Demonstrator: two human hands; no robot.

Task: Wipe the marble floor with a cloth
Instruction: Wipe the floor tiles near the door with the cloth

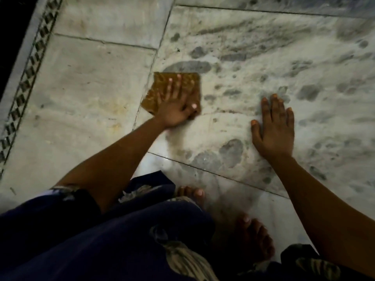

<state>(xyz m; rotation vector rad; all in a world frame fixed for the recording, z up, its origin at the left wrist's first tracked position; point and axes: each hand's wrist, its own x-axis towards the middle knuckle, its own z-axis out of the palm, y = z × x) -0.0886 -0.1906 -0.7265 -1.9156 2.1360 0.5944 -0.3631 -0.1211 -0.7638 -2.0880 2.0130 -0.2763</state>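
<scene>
A folded brown cloth lies flat on the pale marble floor, just right of a tile joint. My left hand presses down on the cloth with spread, straight fingers, the thumb at the cloth's lower right corner. My right hand rests palm down on the bare floor to the right of the cloth, fingers straight and together, holding nothing. The tile under both hands shows grey wet patches and streaks.
A dark patterned inlay border runs along the left edge beside a black strip. My bare feet and dark blue patterned clothing fill the bottom of the view. Drier pale tiles lie to the left of the cloth.
</scene>
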